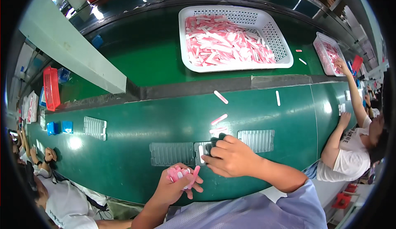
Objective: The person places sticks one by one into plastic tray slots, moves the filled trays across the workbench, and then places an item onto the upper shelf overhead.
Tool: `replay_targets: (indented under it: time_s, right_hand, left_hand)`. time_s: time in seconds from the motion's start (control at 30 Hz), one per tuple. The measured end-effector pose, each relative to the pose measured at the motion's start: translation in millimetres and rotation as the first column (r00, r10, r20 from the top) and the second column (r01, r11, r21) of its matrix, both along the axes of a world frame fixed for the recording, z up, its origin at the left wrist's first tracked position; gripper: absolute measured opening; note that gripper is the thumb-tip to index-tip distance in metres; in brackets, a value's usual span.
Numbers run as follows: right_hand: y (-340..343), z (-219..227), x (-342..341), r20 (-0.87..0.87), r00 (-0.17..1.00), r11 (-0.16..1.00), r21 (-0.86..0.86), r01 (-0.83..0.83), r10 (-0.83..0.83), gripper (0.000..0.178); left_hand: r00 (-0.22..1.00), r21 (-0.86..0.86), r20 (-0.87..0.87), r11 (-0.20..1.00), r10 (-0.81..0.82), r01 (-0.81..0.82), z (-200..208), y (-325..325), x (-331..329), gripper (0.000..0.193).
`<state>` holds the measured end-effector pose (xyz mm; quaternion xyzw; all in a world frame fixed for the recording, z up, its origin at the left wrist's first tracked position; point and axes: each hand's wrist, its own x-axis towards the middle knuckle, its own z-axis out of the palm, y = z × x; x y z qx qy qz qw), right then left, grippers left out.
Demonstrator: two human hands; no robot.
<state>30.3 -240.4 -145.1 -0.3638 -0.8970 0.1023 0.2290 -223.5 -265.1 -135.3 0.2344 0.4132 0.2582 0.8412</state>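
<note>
My left hand (175, 185) is closed round a bunch of pink and white nail files (178, 174), small flat strips with rounded ends; one pink strip sticks up by the fingertips. To its right, my right hand (231, 157) is curled over a clear plastic tray (198, 163) and pinches a white nail file (201, 151) that stands lengthwise over it. My right hand hides part of this tray. A ribbed clear tray (171, 154) adjoins it on the left, and another clear tray (256, 140) lies to the right, partly behind my hand.
Loose nail files (219, 119) lie beyond the trays. A white basket (239, 67) heaped with them stands past the dark ledge (185, 89). Farther left are a clear tray (95, 128), blue packs (67, 126) and a red basket (51, 89). A co-worker (350, 146) reaches into another basket (328, 54).
</note>
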Motion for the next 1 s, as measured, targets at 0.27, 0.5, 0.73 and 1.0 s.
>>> replay_targets:
  time_s: [0.27,0.5,0.73,1.0]
  right_hand:
    - [0.9,7.8,-2.5,-0.213,0.972,0.992,-0.102,0.080,-0.100,0.029]
    - [-3.2,34.8,-8.4,-0.422,0.852,0.593,-0.786,-0.174,-0.309,0.011]
    - [12.1,20.7,19.8,-0.500,0.623,0.384,-0.865,-0.323,-0.602,0.005]
    - [20.7,24.6,-5.3,0.005,0.984,0.875,-0.455,0.162,-0.179,0.023]
  left_hand:
    - [1.000,-0.023,0.021,1.000,0.011,-0.011,-4.6,0.0,3.9,0.023]
    - [0.994,-0.012,0.092,0.998,-0.054,0.055,-3.7,-0.7,15.2,0.019]
    - [0.994,-0.010,0.105,1.000,0.024,-0.023,-10.2,-3.0,4.9,0.017]
    - [0.976,-0.066,0.184,0.992,0.116,-0.106,-20.1,-7.0,2.0,0.019]
